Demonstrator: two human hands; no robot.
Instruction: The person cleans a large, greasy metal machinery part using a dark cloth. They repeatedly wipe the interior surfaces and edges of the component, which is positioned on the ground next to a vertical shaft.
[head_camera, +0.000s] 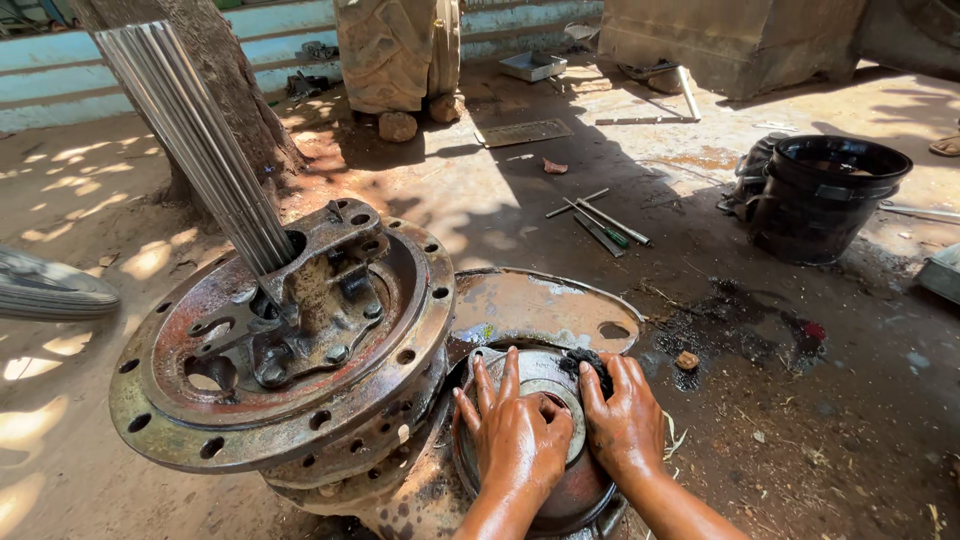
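Two bare hands rest on a round metal disc (560, 480) that lies flat at the bottom of the view, on top of a rusty, oily machine housing (400, 500). The left hand (515, 435) is pressed on the disc with its fingers spread and flat; it clamps nothing. The right hand (625, 420) lies just beside it, on the right part of the disc, and its fingers are curled around a small black greasy rag (588, 362), which it holds against the disc's upper edge. Both hands are dark with oil.

To the left of the disc stands a big rusty flange (285, 350) with bolt holes around its rim, tilted a little. A bright splined shaft (200, 140) rises out of its middle, leaning to the upper left. Behind the disc lies a flat rusty plate (545, 305) with one hole.

On the dirt floor, well apart from the hands, some long tools (600, 222) lie together. Further to the right stands a black bucket (825, 195). A tree trunk (225, 90) is behind the shaft.
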